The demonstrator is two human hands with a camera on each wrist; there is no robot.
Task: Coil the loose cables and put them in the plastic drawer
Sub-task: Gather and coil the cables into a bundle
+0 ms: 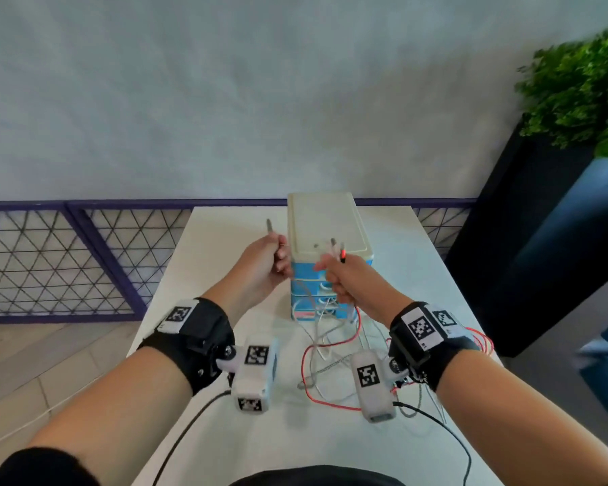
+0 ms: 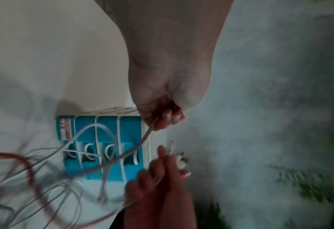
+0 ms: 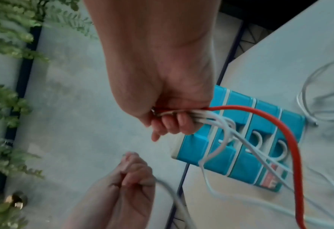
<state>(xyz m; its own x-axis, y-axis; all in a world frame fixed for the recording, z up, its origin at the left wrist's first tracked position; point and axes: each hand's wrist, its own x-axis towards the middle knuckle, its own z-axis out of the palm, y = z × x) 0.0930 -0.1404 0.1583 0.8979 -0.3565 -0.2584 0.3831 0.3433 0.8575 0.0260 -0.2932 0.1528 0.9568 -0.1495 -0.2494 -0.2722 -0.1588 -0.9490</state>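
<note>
A small plastic drawer unit (image 1: 325, 236) with a cream top and blue drawer fronts (image 2: 107, 131) (image 3: 240, 139) stands at the middle of the white table (image 1: 411, 261). My left hand (image 1: 271, 263) grips one grey braided cable (image 2: 142, 139), its plug end sticking up past the fist. My right hand (image 1: 337, 275) grips a bunch of cable ends: a red cable (image 3: 280, 117) and several white ones (image 3: 217, 122). Both hands are raised in front of the drawers. The loose lengths (image 1: 330, 349) hang down and lie tangled on the table.
A purple mesh railing (image 1: 67, 261) runs behind and left of the table. A dark planter with a green plant (image 1: 583, 96) stands at the right. Black camera leads (image 1: 436, 426) trail over the near table edge.
</note>
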